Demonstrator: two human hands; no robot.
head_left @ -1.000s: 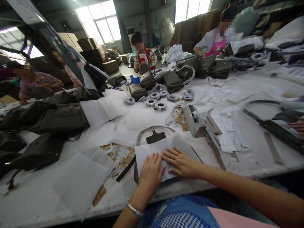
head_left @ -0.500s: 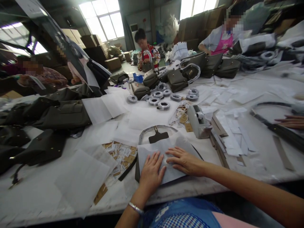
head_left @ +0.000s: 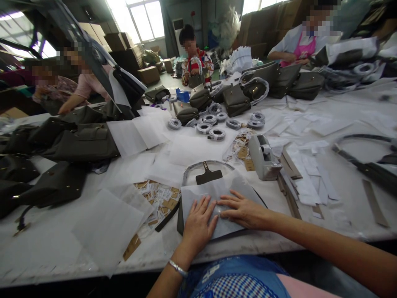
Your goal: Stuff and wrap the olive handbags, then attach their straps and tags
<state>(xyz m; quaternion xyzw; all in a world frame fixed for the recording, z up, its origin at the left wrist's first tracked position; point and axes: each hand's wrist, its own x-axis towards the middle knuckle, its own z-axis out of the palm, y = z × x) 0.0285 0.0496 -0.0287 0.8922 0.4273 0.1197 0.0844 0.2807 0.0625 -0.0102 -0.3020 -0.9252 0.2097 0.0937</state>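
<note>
A dark olive handbag lies on the table in front of me, mostly hidden under a white sheet of paper. Its plastic-wrapped handle arches away from me, and a dark T-shaped closure strap shows beyond the paper's top edge. My left hand rests flat on the sheet with fingers stretched out. Beside it, my right hand also lies flat on the paper, fingers spread. The two hands' fingertips nearly meet at the middle of the sheet, and neither grips anything.
A grey tape dispenser stands right of the bag, beside white paper strips. Tags with strings and loose paper sheets lie left. Dark bags are piled further left. Coiled wrapped straps lie beyond; several people work around.
My hands stay flat on the paper in nearly the same place. The view has shifted slightly. At left a person in pink shows more; the other hand at the right edge is gone.
</note>
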